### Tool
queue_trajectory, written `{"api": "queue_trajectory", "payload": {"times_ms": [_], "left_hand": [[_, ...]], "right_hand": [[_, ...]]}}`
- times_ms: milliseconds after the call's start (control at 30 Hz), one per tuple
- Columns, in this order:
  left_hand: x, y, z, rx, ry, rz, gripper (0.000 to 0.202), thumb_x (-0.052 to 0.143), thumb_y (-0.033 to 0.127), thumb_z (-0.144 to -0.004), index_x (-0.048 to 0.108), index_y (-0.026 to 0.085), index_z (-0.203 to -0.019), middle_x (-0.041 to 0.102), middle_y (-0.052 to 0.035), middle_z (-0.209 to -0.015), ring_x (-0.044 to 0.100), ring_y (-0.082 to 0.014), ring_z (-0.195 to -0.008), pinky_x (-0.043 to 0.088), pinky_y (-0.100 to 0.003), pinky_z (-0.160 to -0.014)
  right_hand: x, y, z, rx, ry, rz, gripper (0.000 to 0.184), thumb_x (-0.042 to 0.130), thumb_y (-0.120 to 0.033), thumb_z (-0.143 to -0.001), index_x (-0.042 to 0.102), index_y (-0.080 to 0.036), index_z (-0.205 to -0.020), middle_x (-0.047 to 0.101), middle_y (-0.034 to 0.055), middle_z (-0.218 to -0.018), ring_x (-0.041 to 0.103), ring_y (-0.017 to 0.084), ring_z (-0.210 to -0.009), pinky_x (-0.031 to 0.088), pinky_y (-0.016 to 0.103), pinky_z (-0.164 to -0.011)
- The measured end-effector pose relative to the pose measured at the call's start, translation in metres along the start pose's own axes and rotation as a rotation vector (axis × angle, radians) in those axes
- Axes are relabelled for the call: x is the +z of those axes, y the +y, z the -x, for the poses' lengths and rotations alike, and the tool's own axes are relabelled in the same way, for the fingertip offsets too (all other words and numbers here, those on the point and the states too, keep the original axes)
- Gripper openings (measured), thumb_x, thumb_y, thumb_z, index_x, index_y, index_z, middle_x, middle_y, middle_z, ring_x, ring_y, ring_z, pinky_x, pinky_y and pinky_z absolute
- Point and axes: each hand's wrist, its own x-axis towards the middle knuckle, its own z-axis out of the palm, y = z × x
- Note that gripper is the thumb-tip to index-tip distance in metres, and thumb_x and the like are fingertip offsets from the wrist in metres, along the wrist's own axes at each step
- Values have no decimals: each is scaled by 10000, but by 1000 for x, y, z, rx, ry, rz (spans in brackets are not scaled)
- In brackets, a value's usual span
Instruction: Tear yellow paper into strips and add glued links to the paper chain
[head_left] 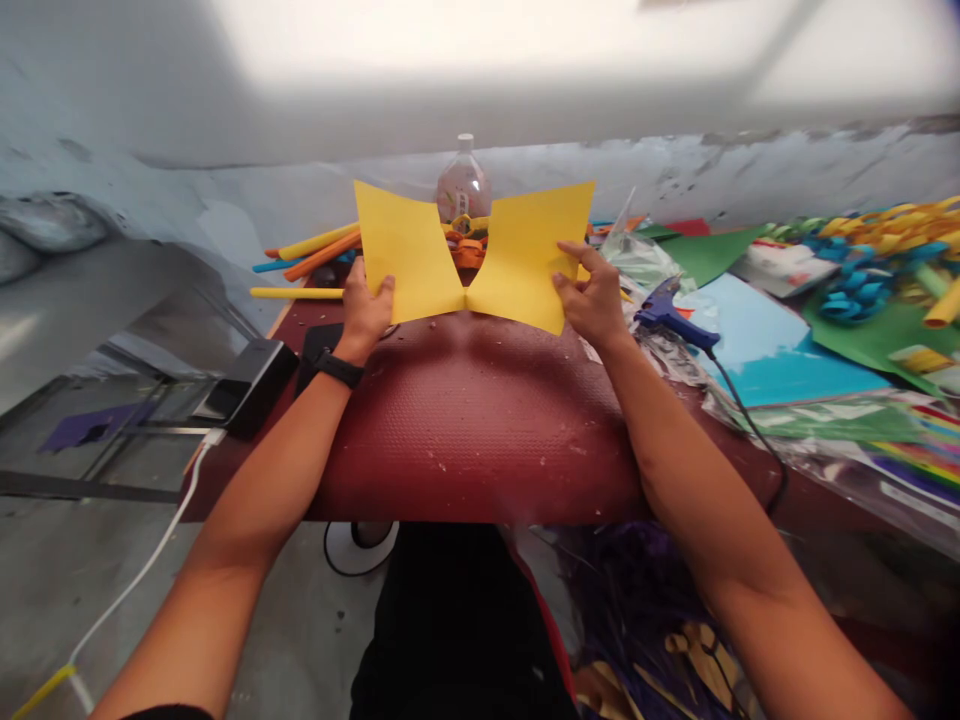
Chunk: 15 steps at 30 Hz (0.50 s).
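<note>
Yellow paper [529,265] spans the upper middle of the frame, tilted up towards me above the dark red tabletop [480,430]. A V-shaped gap splits it from the top edge, and the two halves meet at a narrow point near the bottom edge. My left hand [369,305] grasps the outer left edge, thumb on the front; my right hand [596,290] pinches the outer right edge, thumb and index finger on the front.

Below the paper, the tabletop stretches between my forearms down to its front edge at lower centre, giving room to lower the sheet. Elsewhere it's tighter: the blue glue gun [675,315] lies just right of my right hand, a yellow tube [294,293] ends by my left, and a clear bottle [463,180] stands behind the gap.
</note>
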Motion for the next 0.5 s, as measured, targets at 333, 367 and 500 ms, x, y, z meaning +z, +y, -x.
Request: {"api": "queue_trajectory", "payload": {"times_ms": [333, 367, 500], "left_hand": [[-4, -3, -4, -30, 21, 10, 299, 764, 103, -888, 660, 196, -1152, 769, -117, -1262, 743, -286, -1246, 528, -502, -1262], [-5, -4, -5, -33, 27, 10, 306, 762, 95, -887, 661, 196, -1157, 767, -115, -1265, 742, -287, -1252, 521, -502, -1269], [-8, -6, -9, -34, 62, 13, 346, 763, 72, -877, 669, 199, -1185, 759, -115, -1291, 732, -292, -1278, 502, -495, -1288]], "right_hand": [[-3, -9, 0, 4, 14, 1, 478, 738, -329, -922, 743, -269, -1396, 741, 132, -1388, 775, 331, -1165, 711, 463, -840], [-6, -15, -1, 2, 17, 5, 476, 746, -345, -929, 740, -276, -1401, 745, 132, -1372, 769, 337, -1187, 713, 469, -852], [-22, -39, -4, -22, 10, 4, 477, 750, -431, -978, 715, -297, -1435, 755, 130, -1312, 772, 329, -1174, 713, 468, -856]]}}
